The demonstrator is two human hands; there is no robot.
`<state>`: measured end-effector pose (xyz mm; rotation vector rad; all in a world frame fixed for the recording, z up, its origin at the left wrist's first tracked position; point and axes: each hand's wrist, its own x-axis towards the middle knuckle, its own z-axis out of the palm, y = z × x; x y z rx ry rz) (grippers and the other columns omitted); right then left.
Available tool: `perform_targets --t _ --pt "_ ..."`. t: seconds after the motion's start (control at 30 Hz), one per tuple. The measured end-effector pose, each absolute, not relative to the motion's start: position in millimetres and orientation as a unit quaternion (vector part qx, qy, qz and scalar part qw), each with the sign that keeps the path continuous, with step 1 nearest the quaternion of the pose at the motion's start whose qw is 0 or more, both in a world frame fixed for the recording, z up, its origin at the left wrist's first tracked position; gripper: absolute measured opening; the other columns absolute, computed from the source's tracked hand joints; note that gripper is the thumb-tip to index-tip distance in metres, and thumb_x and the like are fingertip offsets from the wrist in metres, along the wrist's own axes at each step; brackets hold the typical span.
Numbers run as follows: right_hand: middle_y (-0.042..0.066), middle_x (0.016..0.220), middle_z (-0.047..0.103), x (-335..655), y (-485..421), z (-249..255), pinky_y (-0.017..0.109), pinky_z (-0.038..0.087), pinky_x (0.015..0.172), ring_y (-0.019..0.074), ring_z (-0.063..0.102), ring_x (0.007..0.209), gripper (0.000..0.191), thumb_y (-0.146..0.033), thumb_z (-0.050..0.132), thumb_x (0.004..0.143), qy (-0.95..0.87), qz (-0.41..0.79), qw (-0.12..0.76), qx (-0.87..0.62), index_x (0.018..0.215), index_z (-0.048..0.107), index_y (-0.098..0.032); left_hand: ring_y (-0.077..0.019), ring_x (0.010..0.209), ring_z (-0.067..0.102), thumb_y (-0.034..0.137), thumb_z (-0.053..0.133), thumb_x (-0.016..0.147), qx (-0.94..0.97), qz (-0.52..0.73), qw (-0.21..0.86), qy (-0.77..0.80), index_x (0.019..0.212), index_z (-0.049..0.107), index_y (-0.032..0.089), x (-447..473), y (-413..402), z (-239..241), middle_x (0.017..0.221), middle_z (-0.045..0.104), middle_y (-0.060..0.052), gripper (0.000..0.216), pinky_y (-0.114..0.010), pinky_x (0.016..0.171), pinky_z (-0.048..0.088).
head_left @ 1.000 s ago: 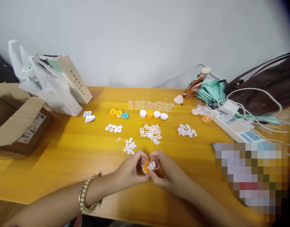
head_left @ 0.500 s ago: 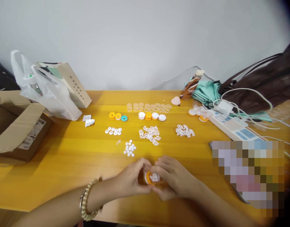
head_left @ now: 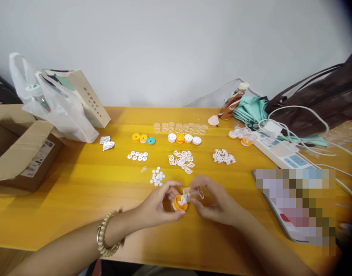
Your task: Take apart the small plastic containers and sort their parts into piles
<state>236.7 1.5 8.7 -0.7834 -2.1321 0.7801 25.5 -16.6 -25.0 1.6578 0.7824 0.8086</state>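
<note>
My left hand (head_left: 155,203) is closed around an orange and white round cap (head_left: 176,206), its orange inside facing right. A small white piece (head_left: 182,200) stands up from the cap's middle. Between the fingers and thumb of my right hand (head_left: 218,199) is a clear plastic cup (head_left: 194,194), tilted sideways, its left end at the white piece. Beyond my hands lie small white discs (head_left: 157,177), white openwork pieces (head_left: 182,160) and more white cut-out pieces (head_left: 223,156).
Farther back stand clear cups (head_left: 178,128) and orange, white and teal caps (head_left: 151,141). A cardboard box (head_left: 35,168) and a white plastic bag (head_left: 63,111) occupy the left. At right are a bottle (head_left: 232,102), a power strip (head_left: 282,151) with cables, and a partly blurred flat object (head_left: 275,214).
The clear cup has come away from the orange and white cap, up and to the right in my right hand. Both hands have moved slightly forward.
</note>
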Motion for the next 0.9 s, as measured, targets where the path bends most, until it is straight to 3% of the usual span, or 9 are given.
perform_targets --t 0.1,0.23,0.37,0.5,0.63,0.9 --pt "0.001 0.079 0.056 235.0 4.9 0.3 0.026 0.046 0.063 0.0135 0.054 0.069 0.022 -0.019 0.059 0.077 -0.779 0.28 0.418 -0.375 0.095 0.046 -0.022 -0.0137 0.081 0.055 0.017 0.066 0.075 0.691 0.359 0.53 0.337 0.119 0.038 0.02 24.4 -14.6 -28.6 0.09 0.056 -0.003 0.053 -0.029 0.077 0.044" --pt "-0.002 0.065 0.053 239.9 19.7 1.2 0.024 0.044 0.056 0.0121 0.051 0.058 0.011 -0.03 0.056 0.081 -0.723 0.271 0.425 -0.472 0.083 0.05 -0.021 -0.014 0.084 0.055 0.018 0.065 0.076 0.69 0.369 0.523 0.336 0.121 0.037 0.022 23.7 -14.2 -32.5 0.091 0.055 -0.003 0.053 -0.03 0.08 0.044" --pt "-0.001 0.063 0.054 269.1 62.6 16.2 0.024 0.042 0.055 0.0127 0.052 0.055 0.021 -0.04 0.057 0.078 -0.672 0.194 0.412 -0.584 0.082 0.054 -0.02 -0.0157 0.087 0.055 0.021 0.066 0.076 0.723 0.351 0.483 0.347 0.121 0.039 0.021 21.1 -16.4 -34.4 0.095 0.056 -0.005 0.053 -0.031 0.082 0.045" --pt "0.003 0.076 0.063 305.2 122.7 24.1 0.027 0.043 0.061 0.0163 0.058 0.064 0.026 -0.033 0.059 0.075 -0.666 0.093 0.325 -0.665 0.095 0.06 -0.018 -0.0162 0.089 0.057 0.022 0.066 0.076 0.758 0.343 0.448 0.328 0.123 0.037 0.022 18.9 -18.5 -34.0 0.098 0.058 -0.006 0.056 -0.031 0.082 0.046" --pt "0.008 0.084 0.066 316.5 168.9 16.6 0.029 0.043 0.066 0.0191 0.059 0.07 0.029 -0.02 0.058 0.071 -0.683 0.086 0.225 -0.689 0.098 0.065 -0.014 -0.0175 0.092 0.058 0.022 0.065 0.076 0.773 0.355 0.417 0.321 0.124 0.036 0.022 18.6 -18.2 -31.2 0.101 0.058 -0.007 0.056 -0.032 0.083 0.047" --pt "0.011 0.086 0.065 306.0 205.1 -2.9 0.03 0.043 0.067 0.0208 0.059 0.073 0.045 -0.022 0.063 0.068 -0.659 0.099 0.221 -0.712 0.11 0.058 -0.009 -0.0178 0.091 0.058 0.022 0.066 0.075 0.764 0.361 0.427 0.321 0.123 0.037 0.02 18.6 -14.6 -29.8 0.099 0.059 -0.007 0.056 -0.033 0.082 0.047"
